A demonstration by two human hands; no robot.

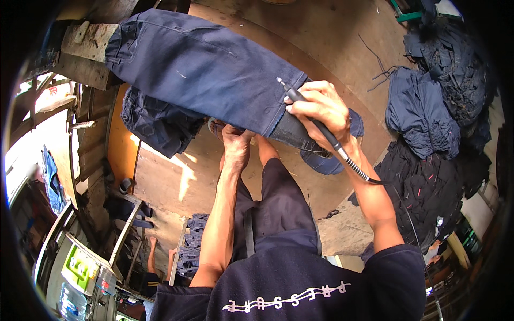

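Note:
Dark blue jeans (198, 69) are stretched over a long padded or board-like support that runs across in front of me. Wrapped in my right hand (324, 112) is a slim black pen-shaped rotary tool (327, 136), its metal tip above the right end of the denim. A coiled spring sleeve and thin cable trail from the tool along my forearm. My left hand (237, 145) is closed at the near lower edge of the jeans, fingertips partly hidden by the cloth. A loose dark part of the garment (155, 120) hangs below the support on the left.
Piles of dark trousers (420, 115) and black garments (420, 182) lie on the floor at right. A wooden plank (88, 43) holds the support's left end. Lower left are a railing, a green tray (80, 267), a water bottle (72, 299) and another person's limbs (152, 254).

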